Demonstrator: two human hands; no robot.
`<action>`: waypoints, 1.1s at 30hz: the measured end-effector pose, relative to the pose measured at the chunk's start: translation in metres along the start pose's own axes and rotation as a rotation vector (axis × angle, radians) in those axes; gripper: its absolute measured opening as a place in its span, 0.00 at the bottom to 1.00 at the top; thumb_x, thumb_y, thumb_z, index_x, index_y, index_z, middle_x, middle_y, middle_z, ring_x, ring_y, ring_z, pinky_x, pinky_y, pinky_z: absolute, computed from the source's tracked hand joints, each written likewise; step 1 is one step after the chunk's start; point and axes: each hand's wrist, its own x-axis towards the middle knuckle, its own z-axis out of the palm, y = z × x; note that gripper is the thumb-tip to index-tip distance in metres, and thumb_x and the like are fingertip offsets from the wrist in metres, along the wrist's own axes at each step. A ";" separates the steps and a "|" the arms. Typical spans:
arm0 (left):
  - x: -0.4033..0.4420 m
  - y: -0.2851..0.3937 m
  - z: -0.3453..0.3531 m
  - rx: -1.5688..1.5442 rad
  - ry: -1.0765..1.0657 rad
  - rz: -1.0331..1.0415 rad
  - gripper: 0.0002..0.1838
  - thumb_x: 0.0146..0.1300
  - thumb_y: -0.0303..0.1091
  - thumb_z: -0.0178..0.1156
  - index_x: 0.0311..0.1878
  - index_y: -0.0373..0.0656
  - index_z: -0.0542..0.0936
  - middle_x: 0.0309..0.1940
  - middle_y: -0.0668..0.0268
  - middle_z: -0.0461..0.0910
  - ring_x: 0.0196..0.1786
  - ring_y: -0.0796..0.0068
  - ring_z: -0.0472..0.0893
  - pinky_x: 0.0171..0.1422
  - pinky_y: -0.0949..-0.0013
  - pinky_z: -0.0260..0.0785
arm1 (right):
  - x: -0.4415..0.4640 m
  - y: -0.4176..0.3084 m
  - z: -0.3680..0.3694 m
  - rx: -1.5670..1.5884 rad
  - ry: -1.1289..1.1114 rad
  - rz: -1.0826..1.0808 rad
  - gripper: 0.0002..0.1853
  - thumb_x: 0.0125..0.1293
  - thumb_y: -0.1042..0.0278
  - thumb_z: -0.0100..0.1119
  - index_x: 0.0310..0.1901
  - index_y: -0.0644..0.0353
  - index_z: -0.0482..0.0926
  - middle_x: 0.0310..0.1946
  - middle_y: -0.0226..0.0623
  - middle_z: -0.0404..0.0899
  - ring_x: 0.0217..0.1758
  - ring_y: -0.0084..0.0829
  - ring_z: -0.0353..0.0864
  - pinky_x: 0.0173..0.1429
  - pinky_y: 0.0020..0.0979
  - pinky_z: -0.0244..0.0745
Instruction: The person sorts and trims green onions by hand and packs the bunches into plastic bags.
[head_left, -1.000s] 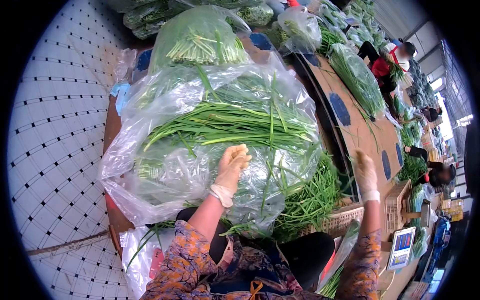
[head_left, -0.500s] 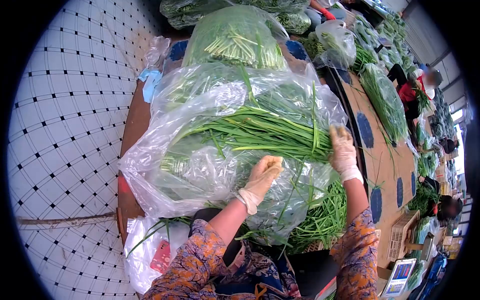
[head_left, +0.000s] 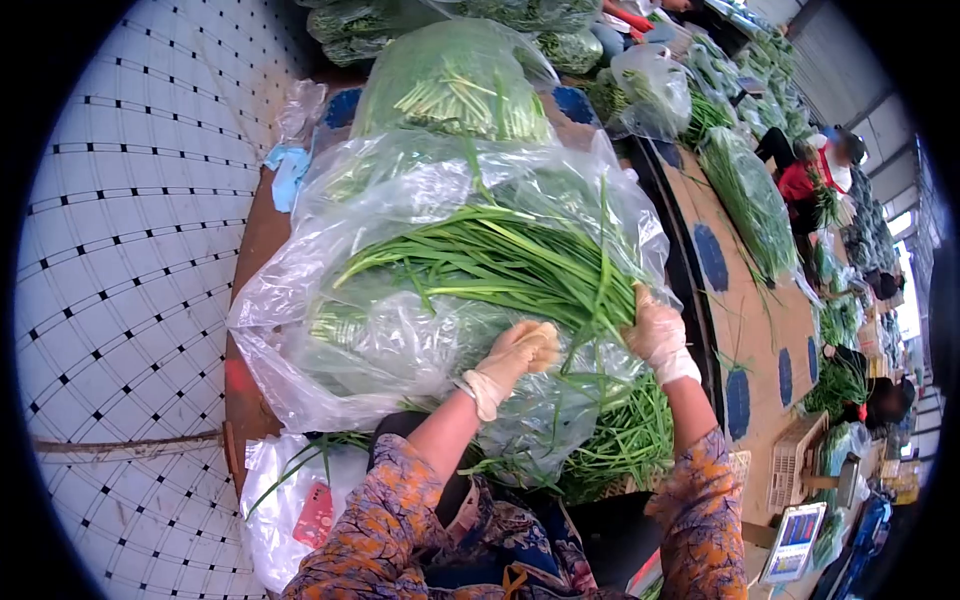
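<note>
A bunch of garlic chives [head_left: 510,255] lies across an open clear plastic bag [head_left: 270,325] in front of me. My right hand [head_left: 658,335], in a thin pale glove, is closed around the right end of the bunch. Nearer my body, my left hand [head_left: 515,358], gloved too, is curled closed over the bag's plastic, below the bunch. What its fingers hold, if anything, is hidden. More chives show through the plastic beneath. Beside my right forearm is a heap of loose chives [head_left: 630,435].
Beyond the open bag stands a filled bag of chives [head_left: 450,95]. A tiled surface [head_left: 130,290] lies to the left. On the right are a brown table [head_left: 755,340] with blue patches, a plastic crate [head_left: 795,460], a display screen [head_left: 795,540] and co-workers [head_left: 825,175].
My right hand has drawn the end of the bunch slightly toward my body, and the chives now bend downward there. My left hand stays near the same spot on the bag. The view has shifted slightly.
</note>
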 end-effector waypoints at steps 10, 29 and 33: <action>-0.068 -0.024 0.015 -0.553 -0.306 -0.125 0.42 0.57 0.73 0.37 0.64 0.50 0.60 0.58 0.51 0.66 0.60 0.58 0.68 0.62 0.50 0.61 | -0.113 -0.028 -0.013 1.027 -0.326 -0.031 0.31 0.59 0.68 0.60 0.63 0.60 0.61 0.43 0.45 0.78 0.47 0.30 0.76 0.51 0.28 0.72; -0.098 -0.054 -0.012 -0.506 0.152 0.001 0.09 0.62 0.26 0.50 0.45 0.40 0.69 0.41 0.61 0.75 0.44 0.65 0.77 0.50 0.59 0.71 | -0.116 -0.063 -0.052 0.278 0.795 -0.148 0.11 0.59 0.66 0.58 0.37 0.63 0.70 0.26 0.41 0.75 0.25 0.34 0.76 0.26 0.32 0.71; -0.117 -0.051 -0.007 -0.179 0.258 -0.016 0.09 0.63 0.29 0.50 0.46 0.40 0.69 0.37 0.66 0.74 0.47 0.68 0.75 0.52 0.64 0.67 | -0.138 -0.076 -0.041 0.975 0.562 0.223 0.13 0.62 0.66 0.56 0.42 0.66 0.69 0.33 0.44 0.76 0.32 0.34 0.77 0.32 0.32 0.71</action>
